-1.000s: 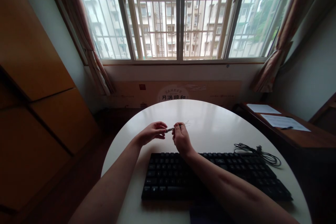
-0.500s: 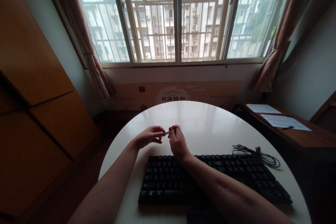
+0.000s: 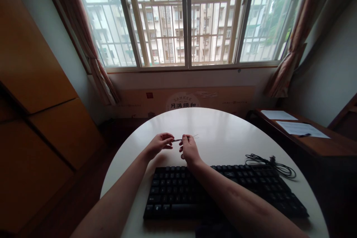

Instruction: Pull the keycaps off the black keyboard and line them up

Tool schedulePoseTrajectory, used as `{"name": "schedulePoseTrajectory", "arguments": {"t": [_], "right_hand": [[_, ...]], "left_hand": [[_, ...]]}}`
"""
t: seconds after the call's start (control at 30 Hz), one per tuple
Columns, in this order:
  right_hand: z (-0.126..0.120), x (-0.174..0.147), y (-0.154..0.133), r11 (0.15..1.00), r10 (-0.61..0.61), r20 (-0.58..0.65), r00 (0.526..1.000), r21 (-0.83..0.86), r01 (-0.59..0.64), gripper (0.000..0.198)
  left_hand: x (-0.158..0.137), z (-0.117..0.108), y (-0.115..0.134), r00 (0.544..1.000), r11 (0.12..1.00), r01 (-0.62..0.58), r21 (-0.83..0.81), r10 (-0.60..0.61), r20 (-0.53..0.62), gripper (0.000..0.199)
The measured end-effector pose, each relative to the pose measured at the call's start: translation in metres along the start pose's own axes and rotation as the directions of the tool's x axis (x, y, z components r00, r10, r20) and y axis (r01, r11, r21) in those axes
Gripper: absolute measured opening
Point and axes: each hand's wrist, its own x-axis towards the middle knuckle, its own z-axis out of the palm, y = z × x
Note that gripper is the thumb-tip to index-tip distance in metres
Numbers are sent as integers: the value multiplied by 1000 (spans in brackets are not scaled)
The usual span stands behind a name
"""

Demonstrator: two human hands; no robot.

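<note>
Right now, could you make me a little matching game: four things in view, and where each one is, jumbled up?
Things:
1. thin dark item
2. keyboard
3. coiled cable
4. paper sheets

Places:
A. on the brown side table
B. beneath the right forearm
C. between the fingers of the left hand and the right hand
D. by the keyboard's far right corner

Right pairs: 1-C, 2-B, 3-D, 4-A
</note>
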Motion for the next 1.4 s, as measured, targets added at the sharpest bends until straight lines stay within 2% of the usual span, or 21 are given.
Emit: {"name": "schedulePoseTrajectory", "arguments": {"t": [0.13,0.3,0.4,0.47,0.57,0.73,1.0,1.27,1.4], "right_hand": [[0,1,-1,996,80,-28,996,30,-79,17],[0,-1,-3,987,143,-29,989,77,-141,21],[2,-2,-3,987,135,-17,991,93,-133,22],[2,-2,-3,987,127,-11,992,97,-125,24],[4,-2,-3,989,117,-4,993,91,-116,26],[4,-3,-4,992,107,7,994,69,-107,26],[5,0,-1,997,74,28,997,29,-75,25],[6,0,5,1000,16,46,999,4,-16,25],[5,0,6,1000,7,58,998,-3,-7,26]], "left_hand": [[1,0,1,1000,1000,2,-30,-3,-21,44],[6,-20,-4,980,988,-89,-125,64,-189,47],[12,-33,-16,941,991,-95,92,120,-315,52],[21,-40,-24,914,964,-41,263,142,-379,53],[38,-49,-29,892,916,30,400,156,-425,44],[65,-65,-24,908,779,28,626,242,-343,22],[67,-78,-32,928,600,-32,799,315,-200,18],[68,-82,-32,942,536,-51,843,305,-137,16],[71,-80,-34,948,526,-69,848,300,-109,30]]}}
